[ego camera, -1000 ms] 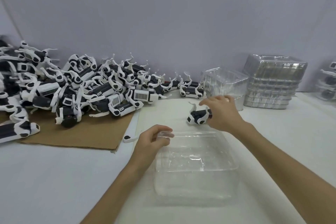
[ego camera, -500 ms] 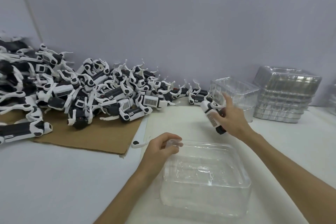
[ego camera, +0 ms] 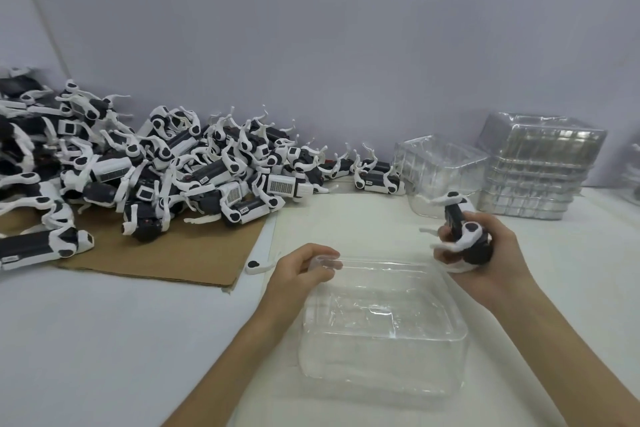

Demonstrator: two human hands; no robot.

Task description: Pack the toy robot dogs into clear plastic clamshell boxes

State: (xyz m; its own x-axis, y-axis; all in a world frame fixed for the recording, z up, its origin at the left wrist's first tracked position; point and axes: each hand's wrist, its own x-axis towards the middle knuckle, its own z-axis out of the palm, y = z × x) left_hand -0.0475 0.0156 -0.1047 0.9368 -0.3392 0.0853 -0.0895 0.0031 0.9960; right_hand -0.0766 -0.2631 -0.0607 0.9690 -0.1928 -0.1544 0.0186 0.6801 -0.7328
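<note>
Fingers (ego camera: 445,253) of the right hand (ego camera: 498,253): wrapped round one toy dog (ego camera: 462,229), held in the air just past the far right corner of the clear box (ego camera: 381,360), long axis steeply on end and leaning away. On the left hand (ego camera: 296,272), pinching the clear box's far left rim corner, pinning it to the counter (ego camera: 104,340). Likely calls for tipping the toy dog flat and lowering it leftward and nearer, into the open clear box.

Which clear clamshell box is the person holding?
The clamshell box nearest the camera: the left hand pinches its far left corner. The other boxes sit untouched near the wall.
</note>
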